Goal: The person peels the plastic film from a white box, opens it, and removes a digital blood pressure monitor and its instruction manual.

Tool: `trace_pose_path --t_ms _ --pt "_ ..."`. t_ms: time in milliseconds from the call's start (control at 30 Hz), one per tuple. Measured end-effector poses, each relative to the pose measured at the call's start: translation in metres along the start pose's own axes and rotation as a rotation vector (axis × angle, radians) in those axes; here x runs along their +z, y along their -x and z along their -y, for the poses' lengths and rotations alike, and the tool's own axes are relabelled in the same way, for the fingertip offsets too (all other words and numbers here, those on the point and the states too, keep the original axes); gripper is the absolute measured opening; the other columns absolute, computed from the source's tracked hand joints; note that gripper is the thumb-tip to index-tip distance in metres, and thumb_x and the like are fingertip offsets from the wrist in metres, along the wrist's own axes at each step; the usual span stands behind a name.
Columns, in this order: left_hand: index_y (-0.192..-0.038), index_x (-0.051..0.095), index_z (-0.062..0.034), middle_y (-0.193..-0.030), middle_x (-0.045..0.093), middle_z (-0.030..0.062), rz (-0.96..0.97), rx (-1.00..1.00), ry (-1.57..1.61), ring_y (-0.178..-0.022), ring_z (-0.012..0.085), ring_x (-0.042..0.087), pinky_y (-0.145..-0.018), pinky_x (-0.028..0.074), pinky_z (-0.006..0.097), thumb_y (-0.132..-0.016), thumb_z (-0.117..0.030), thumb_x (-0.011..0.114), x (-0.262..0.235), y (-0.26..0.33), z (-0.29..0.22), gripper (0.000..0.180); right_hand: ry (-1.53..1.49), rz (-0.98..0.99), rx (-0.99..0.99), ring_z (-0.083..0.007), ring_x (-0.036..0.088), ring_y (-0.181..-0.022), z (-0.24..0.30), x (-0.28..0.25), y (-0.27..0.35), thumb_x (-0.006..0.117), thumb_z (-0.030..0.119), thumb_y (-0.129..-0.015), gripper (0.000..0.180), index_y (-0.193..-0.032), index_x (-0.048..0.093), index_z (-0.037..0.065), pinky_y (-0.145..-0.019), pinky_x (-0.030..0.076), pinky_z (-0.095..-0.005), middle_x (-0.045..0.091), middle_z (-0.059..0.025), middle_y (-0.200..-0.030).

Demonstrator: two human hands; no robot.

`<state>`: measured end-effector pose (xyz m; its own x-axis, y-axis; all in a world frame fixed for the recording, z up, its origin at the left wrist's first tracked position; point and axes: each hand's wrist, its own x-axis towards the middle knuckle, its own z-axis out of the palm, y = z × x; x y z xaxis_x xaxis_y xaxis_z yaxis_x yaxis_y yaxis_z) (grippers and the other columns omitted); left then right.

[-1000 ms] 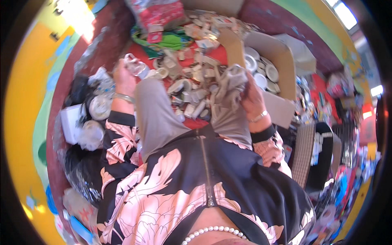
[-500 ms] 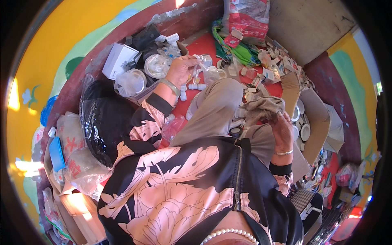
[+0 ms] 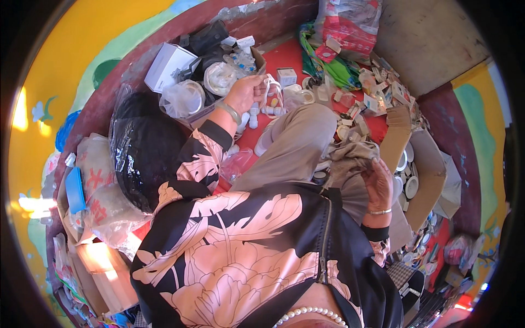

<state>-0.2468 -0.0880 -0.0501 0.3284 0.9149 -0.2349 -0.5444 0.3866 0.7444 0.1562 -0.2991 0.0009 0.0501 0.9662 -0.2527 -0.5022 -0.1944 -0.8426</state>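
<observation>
My left hand (image 3: 245, 95) is closed, thumb and fingers pinching a thin white looped cord (image 3: 272, 94) that hangs beside my raised knee. Small white plastic fittings (image 3: 253, 117) lie just below that hand, on the red floor. On the right, my right hand (image 3: 379, 183) has its fingers closed on the edge of a crumpled grey-brown cloth (image 3: 354, 158). The cloth rests over my other knee; part of my grip is hidden behind it. An open cardboard box (image 3: 427, 186) holding round white pieces stands right beside this hand.
A box of bagged white round items (image 3: 220, 78) stands at the far left, near a black plastic bag (image 3: 143, 150). Many small cartons (image 3: 377, 90) are heaped at the far right. Behind them sits a red-and-clear bag (image 3: 353, 27). A low dark-red wall (image 3: 462, 158) curves around.
The whole view has shifted slightly, so most things appear farther right. My left hand has lowered a little, and the white cord now hangs in a wider loop. My right hand still holds the cloth.
</observation>
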Motion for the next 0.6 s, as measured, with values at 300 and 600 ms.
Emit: trace_pose_path --t_ms 300,600 --pt "-0.109 0.061 -0.0036 -0.099 0.067 0.0119 -0.042 0.114 0.035 -0.09 0.0241 0.065 -0.079 0.051 0.036 -0.09 -0.009 0.056 -0.047 -0.022 -0.045 0.02 -0.032 -0.036 0.011 -0.0176 0.064 -0.088 -0.003 -0.006 -0.003 0.059 0.011 -0.092 0.012 -0.103 0.061 0.007 -0.077 0.05 -0.032 0.067 -0.0043 -0.098" --pt "-0.092 0.068 0.0031 -0.093 0.069 0.0178 -0.671 0.245 -1.348 -0.09 0.0319 0.065 -0.079 0.049 0.039 -0.085 -0.027 0.064 -0.138 -0.033 -0.109 0.031 0.0 -0.08 0.019 -0.0136 0.063 -0.083 0.001 -0.013 0.0 0.061 0.009 -0.091 0.015 -0.106 0.062 0.006 -0.074 0.05 -0.0269 0.067 -0.0027 -0.094"
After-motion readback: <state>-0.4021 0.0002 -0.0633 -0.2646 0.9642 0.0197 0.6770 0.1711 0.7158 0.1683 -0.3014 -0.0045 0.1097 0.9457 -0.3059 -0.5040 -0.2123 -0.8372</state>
